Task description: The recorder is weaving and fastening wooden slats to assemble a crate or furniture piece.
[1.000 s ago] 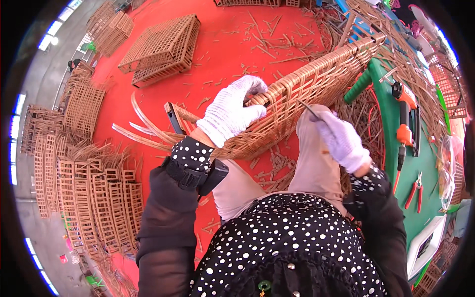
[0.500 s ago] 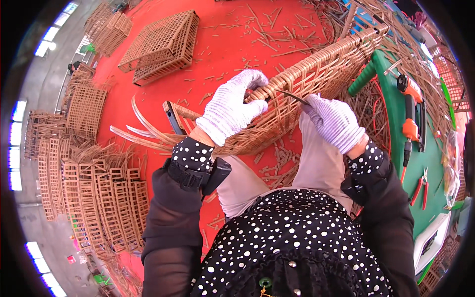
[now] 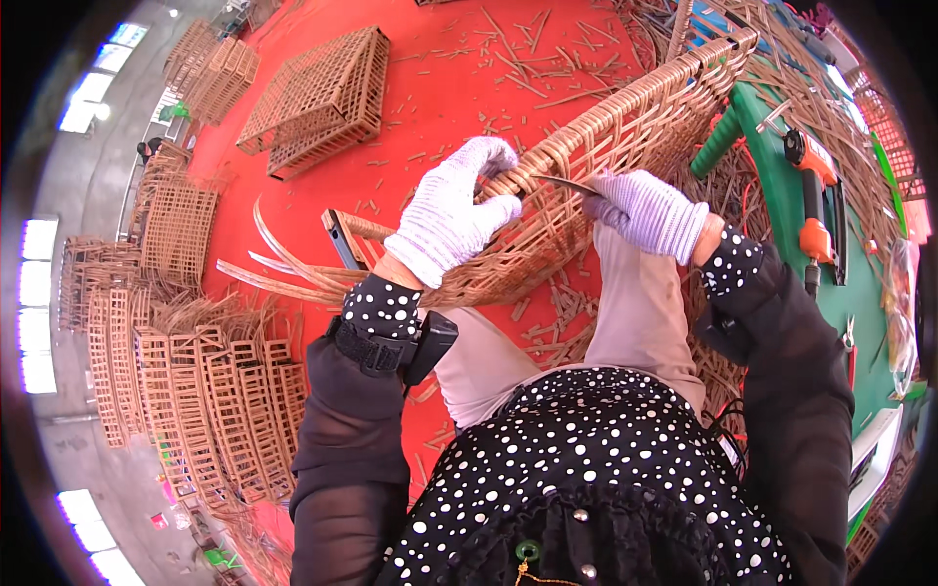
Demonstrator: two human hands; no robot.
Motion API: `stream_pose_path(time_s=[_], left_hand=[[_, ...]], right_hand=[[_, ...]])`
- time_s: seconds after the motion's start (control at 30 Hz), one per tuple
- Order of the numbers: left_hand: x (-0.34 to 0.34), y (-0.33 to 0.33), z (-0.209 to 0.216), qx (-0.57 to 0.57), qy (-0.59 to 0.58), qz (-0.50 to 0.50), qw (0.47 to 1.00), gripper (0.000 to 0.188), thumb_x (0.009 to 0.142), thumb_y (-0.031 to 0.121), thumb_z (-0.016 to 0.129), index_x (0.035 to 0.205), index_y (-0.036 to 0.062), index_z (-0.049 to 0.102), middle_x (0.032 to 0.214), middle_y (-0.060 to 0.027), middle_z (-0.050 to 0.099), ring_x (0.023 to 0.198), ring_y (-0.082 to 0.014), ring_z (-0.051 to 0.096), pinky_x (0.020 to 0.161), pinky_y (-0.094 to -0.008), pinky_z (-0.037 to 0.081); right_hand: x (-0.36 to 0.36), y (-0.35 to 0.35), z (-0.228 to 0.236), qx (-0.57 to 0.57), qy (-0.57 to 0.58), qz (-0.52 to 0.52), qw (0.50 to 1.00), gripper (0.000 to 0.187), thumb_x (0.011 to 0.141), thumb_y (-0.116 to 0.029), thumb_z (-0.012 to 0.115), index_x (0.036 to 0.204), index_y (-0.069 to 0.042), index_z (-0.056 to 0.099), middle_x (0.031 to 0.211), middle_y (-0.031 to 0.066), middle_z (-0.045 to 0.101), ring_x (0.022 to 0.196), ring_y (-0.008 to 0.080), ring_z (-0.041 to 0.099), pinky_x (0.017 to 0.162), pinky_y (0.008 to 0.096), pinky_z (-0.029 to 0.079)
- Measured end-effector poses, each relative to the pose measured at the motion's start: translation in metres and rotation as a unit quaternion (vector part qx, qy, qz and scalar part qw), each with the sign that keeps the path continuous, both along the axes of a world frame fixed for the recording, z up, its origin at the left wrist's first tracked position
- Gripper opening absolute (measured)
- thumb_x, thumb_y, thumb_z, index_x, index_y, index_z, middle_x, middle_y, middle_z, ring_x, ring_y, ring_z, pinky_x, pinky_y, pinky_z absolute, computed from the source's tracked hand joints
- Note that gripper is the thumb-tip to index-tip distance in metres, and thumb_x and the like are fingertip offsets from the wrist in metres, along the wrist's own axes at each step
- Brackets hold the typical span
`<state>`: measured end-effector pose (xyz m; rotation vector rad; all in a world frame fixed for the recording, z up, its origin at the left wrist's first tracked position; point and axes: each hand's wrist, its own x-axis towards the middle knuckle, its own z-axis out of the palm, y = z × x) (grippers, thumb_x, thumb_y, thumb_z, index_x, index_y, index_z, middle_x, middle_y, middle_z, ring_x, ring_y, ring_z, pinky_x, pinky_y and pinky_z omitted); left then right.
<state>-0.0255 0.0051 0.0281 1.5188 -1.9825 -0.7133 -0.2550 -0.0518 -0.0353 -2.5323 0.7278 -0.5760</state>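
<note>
A brown wicker frame (image 3: 635,137) with a wrapped top edge slants across my lap, rising toward the far right. Its rim is gripped by my gloved left hand (image 3: 454,210), fingers and thumb curled round the wrapped end. Just right of it, my gloved right hand (image 3: 647,217) pinches the dark end of a flat weaving strip (image 3: 561,183), which runs from the rim to the fingers. Loose strip ends (image 3: 278,256) curve out beyond my left wrist. The frame's underside by my left forearm is hidden.
A green table (image 3: 865,322) on the right bears an orange and black power tool (image 3: 816,190) and pliers (image 3: 850,342), partly hidden by my sleeve. Woven lattice pieces (image 3: 327,93) lie on the red floor covering (image 3: 440,49), among strip scraps. Lattice frames (image 3: 210,400) are stacked at left.
My right hand has moved slightly up and left, with its elbow swung outward, and the strip lies flatter. My left hand keeps its grip on the rim.
</note>
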Motion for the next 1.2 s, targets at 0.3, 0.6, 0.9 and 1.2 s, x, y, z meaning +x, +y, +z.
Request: stream_pose_path(time_s=[0.3,0.6,0.9,1.2], left_hand=[[-0.005,0.002,0.000,-0.008,-0.019,-0.001,1.000,0.037,0.071,0.011,0.066,0.103,0.0039,0.050,0.096,-0.0110,0.060,0.091,-0.0217,0.058,0.080,-0.0335,0.044],[-0.007,0.005,-0.003,-0.028,-0.011,-0.016,0.999,0.035,0.072,0.009,0.066,0.103,0.0049,0.051,0.096,-0.0079,0.060,0.092,-0.0195,0.057,0.081,-0.0318,0.043],[-0.006,0.000,-0.005,-0.053,-0.032,-0.014,0.998,0.030,0.072,0.010,0.066,0.098,0.0056,0.052,0.089,-0.0099,0.058,0.084,-0.0187,0.056,0.076,-0.0313,0.044],[-0.014,0.001,-0.006,-0.053,-0.052,0.038,0.997,0.026,0.076,0.020,0.066,0.094,0.0046,0.054,0.085,-0.0128,0.060,0.077,-0.0220,0.060,0.068,-0.0349,0.046]], right_hand=[[0.005,0.019,-0.010,0.070,0.036,-0.147,0.986,0.031,0.088,-0.034,0.046,0.086,-0.006,0.061,0.069,0.0172,0.060,0.069,0.0345,0.060,0.062,0.0429,0.047],[0.003,0.012,0.016,0.023,0.046,-0.098,0.994,0.033,0.088,-0.034,0.045,0.080,-0.006,0.060,0.064,0.0153,0.059,0.064,0.0337,0.059,0.059,0.0424,0.047],[0.013,0.016,0.069,-0.159,0.243,-0.114,0.950,0.026,0.085,-0.028,0.049,0.084,-0.005,0.062,0.065,0.0125,0.062,0.062,0.0287,0.062,0.058,0.0403,0.048],[0.015,0.029,0.066,-0.244,0.205,-0.155,0.935,0.015,0.081,-0.019,0.050,0.081,-0.009,0.060,0.064,0.0076,0.062,0.062,0.0236,0.062,0.060,0.0359,0.046]])
